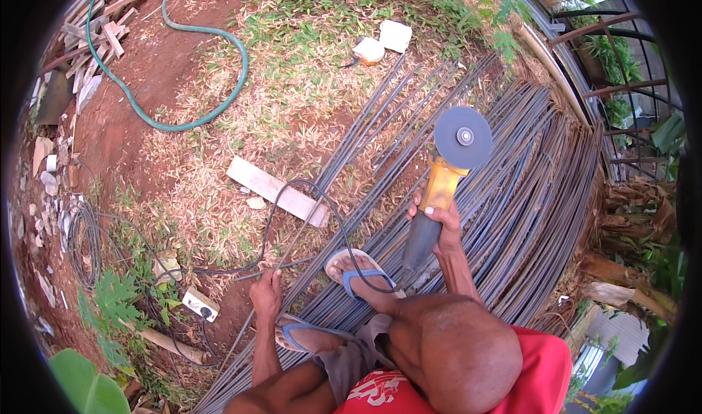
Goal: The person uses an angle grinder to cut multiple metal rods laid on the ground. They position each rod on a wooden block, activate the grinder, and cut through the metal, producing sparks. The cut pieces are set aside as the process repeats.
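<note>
My right hand (447, 227) is closed round the yellow and dark grey body of an angle grinder (440, 187). A large grey cutting disc (459, 151) faces up on its far end, above the steel rods. The black cord (338, 220) leaves the handle and loops forward and left past my feet. My left hand (265, 295) is closed on a thin steel rod (296, 247), left of my sandalled feet. That rod runs forward to a whitish board (278, 191) lying on the ground; its exact contact with the board cannot be made out.
Many long steel rods (512, 187) lie under my feet and to the right. A white extension socket (201, 304) with a black plug sits at left. A green hose (197, 125) curves across the far left. Two white pieces (395, 36) lie ahead. Scrap wood (113, 37) is piled far left.
</note>
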Demonstrator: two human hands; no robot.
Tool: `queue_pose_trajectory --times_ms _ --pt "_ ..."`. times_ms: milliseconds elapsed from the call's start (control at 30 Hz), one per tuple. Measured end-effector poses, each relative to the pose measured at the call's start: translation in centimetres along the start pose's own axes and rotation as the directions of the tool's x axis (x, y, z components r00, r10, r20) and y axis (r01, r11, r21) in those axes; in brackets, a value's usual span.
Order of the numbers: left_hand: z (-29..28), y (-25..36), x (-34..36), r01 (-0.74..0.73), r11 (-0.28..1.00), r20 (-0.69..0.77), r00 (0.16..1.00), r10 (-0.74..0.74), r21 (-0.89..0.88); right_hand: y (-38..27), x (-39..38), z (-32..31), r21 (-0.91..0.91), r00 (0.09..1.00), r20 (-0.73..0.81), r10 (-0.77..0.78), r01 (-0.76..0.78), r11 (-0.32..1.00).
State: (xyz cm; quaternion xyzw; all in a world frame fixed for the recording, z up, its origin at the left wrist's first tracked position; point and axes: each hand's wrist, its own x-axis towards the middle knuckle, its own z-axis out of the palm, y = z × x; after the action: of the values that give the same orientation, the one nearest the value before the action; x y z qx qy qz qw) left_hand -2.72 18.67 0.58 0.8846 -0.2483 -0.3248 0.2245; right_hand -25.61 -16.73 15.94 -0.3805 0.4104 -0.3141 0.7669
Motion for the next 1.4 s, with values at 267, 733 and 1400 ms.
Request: queue_pose_trajectory --times_ms 267,733,1400 --pt "0.2 1.1 1.0 -0.041 0.999 0.037 0.999 0.04 0.021 0.2 -0.2 0.8 0.002 1.0 -0.005 0.018 -0.018 1.0" --pt "1.8 4.7 3.4 -0.074 0.997 0.104 0.992 0.073 0.002 0.5 -0.2 -0.9 0.042 1.0 -0.009 0.022 -0.022 0.999" --pt "1.3 5.7 2.4 -0.05 0.998 -0.071 0.996 0.047 -0.041 0.1 -0.1 -1.5 -0.17 0.991 -0.004 0.133 -0.132 0.977"
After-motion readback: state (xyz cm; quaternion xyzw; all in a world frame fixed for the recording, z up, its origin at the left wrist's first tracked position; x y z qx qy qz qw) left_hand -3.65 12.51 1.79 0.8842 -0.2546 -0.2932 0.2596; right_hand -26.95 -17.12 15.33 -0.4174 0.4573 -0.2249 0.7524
